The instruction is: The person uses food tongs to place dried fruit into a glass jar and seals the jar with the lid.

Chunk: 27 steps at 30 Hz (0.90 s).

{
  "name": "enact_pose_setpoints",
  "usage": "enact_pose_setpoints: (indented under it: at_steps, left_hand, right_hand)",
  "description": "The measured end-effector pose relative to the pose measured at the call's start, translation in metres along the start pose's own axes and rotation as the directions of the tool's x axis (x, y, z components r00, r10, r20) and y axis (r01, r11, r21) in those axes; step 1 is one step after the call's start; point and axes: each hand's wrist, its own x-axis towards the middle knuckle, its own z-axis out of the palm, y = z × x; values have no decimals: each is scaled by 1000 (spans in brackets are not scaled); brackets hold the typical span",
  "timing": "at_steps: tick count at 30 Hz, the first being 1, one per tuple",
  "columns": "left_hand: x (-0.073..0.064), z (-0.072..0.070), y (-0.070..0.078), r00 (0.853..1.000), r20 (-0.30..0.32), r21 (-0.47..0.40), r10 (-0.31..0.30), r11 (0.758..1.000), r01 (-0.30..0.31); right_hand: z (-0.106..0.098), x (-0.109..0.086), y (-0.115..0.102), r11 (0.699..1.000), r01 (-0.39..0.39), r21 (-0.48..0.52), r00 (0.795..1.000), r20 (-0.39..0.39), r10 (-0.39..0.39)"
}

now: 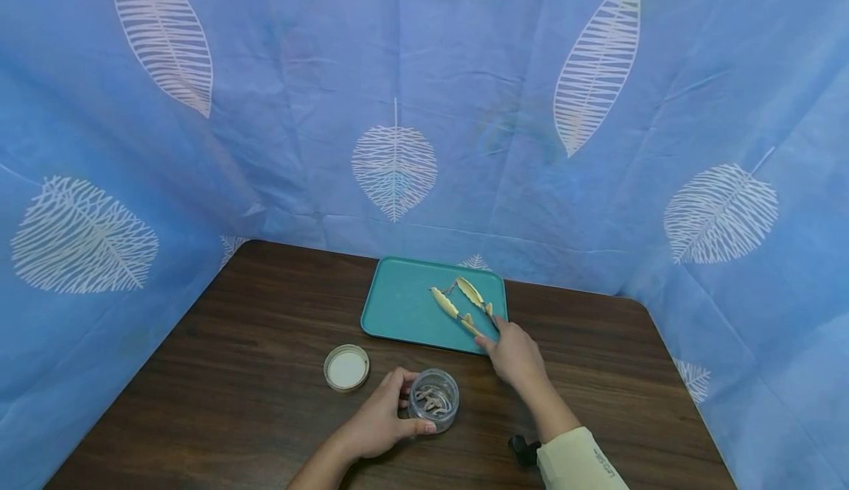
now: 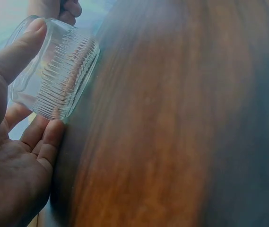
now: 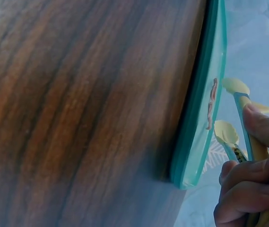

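My left hand (image 1: 385,416) grips a clear jar (image 1: 447,421) from its left side, thumb on the near wall. Several thin, pinkish-brown, worm-like pieces (image 1: 434,401) lie at the bottom of the jar, and the left wrist view shows its ribbed wall (image 2: 63,75). With my right hand (image 1: 520,357) I hold tongs (image 1: 472,293) whose pale yellow tips are spread apart over the teal tray (image 1: 401,298). One similar wavy piece (image 3: 212,104) lies on the tray, close to the tong tips.
A round lid (image 1: 348,369) with a white inside lies left of the jar on the dark wooden table (image 1: 278,343). Behind the table hangs a blue curtain (image 1: 464,166) with white leaf prints. A small black object (image 1: 524,450) shows beside my right sleeve.
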Motion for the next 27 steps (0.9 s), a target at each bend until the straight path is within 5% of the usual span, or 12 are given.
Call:
enact_pose_setpoints:
  at_steps: [27]
  left_hand:
    - [0,0,1,1000,-9,4,2,1000,-2]
  right_hand:
    - [3,6,13,999,-15,-51,999,-33,13]
